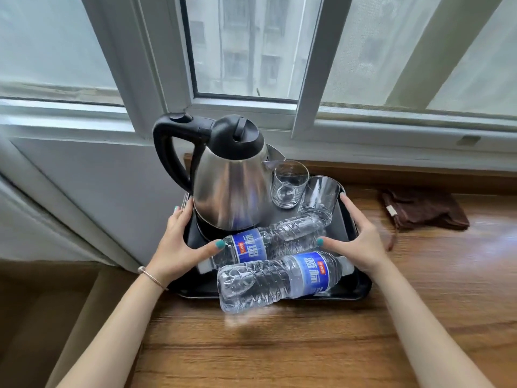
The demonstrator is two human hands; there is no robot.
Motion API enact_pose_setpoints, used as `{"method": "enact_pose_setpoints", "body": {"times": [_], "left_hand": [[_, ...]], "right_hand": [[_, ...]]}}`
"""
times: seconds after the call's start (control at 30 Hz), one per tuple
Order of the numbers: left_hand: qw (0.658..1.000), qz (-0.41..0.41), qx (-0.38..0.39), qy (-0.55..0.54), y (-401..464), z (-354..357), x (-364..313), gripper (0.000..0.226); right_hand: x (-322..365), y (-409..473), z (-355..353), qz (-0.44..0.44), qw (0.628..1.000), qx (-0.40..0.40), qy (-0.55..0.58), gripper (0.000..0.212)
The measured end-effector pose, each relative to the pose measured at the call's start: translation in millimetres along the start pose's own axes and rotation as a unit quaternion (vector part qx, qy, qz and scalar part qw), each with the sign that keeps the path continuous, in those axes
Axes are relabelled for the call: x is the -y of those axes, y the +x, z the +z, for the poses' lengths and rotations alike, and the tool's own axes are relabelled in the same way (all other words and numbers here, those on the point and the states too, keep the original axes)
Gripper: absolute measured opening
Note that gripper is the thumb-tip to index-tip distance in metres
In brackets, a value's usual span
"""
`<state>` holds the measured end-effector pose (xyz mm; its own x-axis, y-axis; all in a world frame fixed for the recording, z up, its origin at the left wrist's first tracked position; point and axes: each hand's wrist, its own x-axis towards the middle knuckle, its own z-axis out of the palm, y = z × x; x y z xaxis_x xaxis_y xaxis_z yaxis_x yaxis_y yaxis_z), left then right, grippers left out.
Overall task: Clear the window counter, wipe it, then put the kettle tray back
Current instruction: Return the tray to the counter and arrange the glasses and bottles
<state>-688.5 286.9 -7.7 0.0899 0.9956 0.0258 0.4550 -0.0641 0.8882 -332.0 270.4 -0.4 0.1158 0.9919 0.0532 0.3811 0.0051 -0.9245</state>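
The black tray (353, 225) sits at the left end of the wooden counter (307, 345), right under the window (251, 46), and I have it by both sides. My left hand (179, 242) grips the left rim with fingers curled along the edge and the thumb reaching in over the tray; my right hand (361, 239) holds the right rim the same way, thumb pointing inward. On the tray I count one steel kettle (232, 186) with a black handle and lid, standing on its base at the back left, its spout turned to the right. Beside the spout are two clear glasses: one glass (289, 184) upright, the other glass (320, 198) tipped over toward the front. Two water bottles with blue labels lie on their sides in front; the far bottle (268, 243) is just behind the near bottle (279, 281), whose end sticks out past the tray's front edge. Further right on the counter, well apart from the tray, lies one brown cloth (422, 210), crumpled near the sill. The window has white sliding frames, with a building blurred beyond the glass.
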Motion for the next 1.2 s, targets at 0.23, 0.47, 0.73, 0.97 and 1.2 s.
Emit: {"method": "enact_pose_setpoints", "body": {"times": [0.23, 0.47, 0.73, 0.97, 1.2], "left_hand": [[0.999, 0.007, 0.006, 0.048, 3.2, 2.7, 5.5, 0.102], [0.998, 0.013, 0.009, 0.056, 3.3, 3.0, 5.8, 0.103], [0.997, 0.044, 0.001, 0.068, 4.2, 4.2, 4.6, 0.102], [0.996, 0.042, 0.009, 0.075, 6.8, 3.7, 10.7, 0.106], [0.996, 0.028, 0.015, 0.082, 8.5, 4.9, 13.3, 0.113]], "right_hand": [[-11.1, -0.3, -2.8, 0.008, 1.0, 0.004, -0.013, 0.11], [-1.9, -4.0, -0.9, 0.04, 0.998, 0.009, -0.049, 0.111], [0.1, -4.9, -1.9, 0.045, 0.997, 0.017, -0.056, 0.104], [-4.3, -1.9, -3.0, 0.041, 0.997, 0.027, -0.066, 0.095], [-9.0, -0.2, -2.4, 0.047, 0.996, 0.032, -0.076, 0.104]]}}
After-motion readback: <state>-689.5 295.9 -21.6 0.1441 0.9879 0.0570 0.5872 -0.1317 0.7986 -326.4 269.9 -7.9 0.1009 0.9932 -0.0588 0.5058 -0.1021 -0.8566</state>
